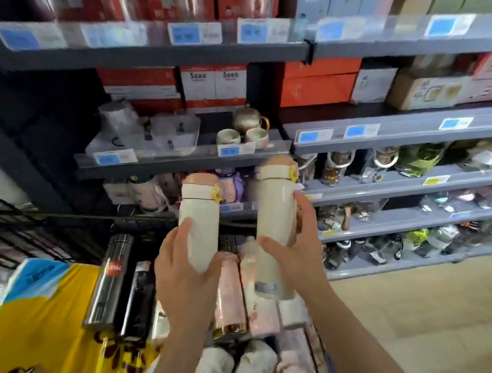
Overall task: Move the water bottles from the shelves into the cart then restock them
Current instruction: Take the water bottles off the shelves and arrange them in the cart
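My left hand (183, 267) grips a cream water bottle (200, 216) with a pink lid and yellow loop, held upright. A second, taller cream bottle (275, 213) of the same kind stands upright in the grip of my right hand (296, 247). Both are raised above the cart (13, 234), in front of the grey shelves (386, 187). Below my hands, several bottles lie in the cart: a steel one (111, 279), a black one (139, 300) and pink ones (229, 293). More bottles (148, 194) stand on the shelf behind the held pair.
A yellow and blue pack (43, 320) fills the cart's left side. A teapot and cups (249, 127) sit on the shelf above. Red and orange boxes (316, 86) line the upper shelves. Packaged bottles (384, 163) fill the right shelves. Tan floor (440, 318) lies at lower right.
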A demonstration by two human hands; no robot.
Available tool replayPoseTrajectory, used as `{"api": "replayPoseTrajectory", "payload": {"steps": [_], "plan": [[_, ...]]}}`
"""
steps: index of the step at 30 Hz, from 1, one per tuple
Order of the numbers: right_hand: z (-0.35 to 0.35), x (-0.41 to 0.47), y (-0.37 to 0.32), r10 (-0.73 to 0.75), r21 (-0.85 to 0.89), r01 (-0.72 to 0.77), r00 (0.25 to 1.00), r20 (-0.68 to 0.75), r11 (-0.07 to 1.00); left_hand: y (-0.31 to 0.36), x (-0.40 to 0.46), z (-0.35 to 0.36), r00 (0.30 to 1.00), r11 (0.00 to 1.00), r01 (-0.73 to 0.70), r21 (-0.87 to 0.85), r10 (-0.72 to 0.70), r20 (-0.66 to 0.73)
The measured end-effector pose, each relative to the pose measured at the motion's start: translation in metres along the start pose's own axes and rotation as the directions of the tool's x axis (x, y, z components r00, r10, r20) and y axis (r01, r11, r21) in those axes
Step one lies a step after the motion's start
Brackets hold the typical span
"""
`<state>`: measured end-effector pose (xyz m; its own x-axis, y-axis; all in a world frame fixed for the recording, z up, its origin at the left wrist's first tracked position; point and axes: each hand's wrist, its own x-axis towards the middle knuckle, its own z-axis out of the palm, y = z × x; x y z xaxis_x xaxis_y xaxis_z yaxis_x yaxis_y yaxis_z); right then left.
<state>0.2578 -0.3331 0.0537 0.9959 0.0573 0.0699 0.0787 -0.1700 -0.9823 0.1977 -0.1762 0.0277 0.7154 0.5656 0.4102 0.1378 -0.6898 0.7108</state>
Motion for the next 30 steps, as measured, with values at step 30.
{"api": "replayPoseTrajectory", "payload": {"steps": [30], "plan": [[-0.33, 0.159, -0.038, -0.335, 0.032, 0.334, 0.942, 0.019, 0.942, 0.311, 0.01, 0.216, 0.96, 0.948, -0.245, -0.204, 0.208, -0.188]]}}
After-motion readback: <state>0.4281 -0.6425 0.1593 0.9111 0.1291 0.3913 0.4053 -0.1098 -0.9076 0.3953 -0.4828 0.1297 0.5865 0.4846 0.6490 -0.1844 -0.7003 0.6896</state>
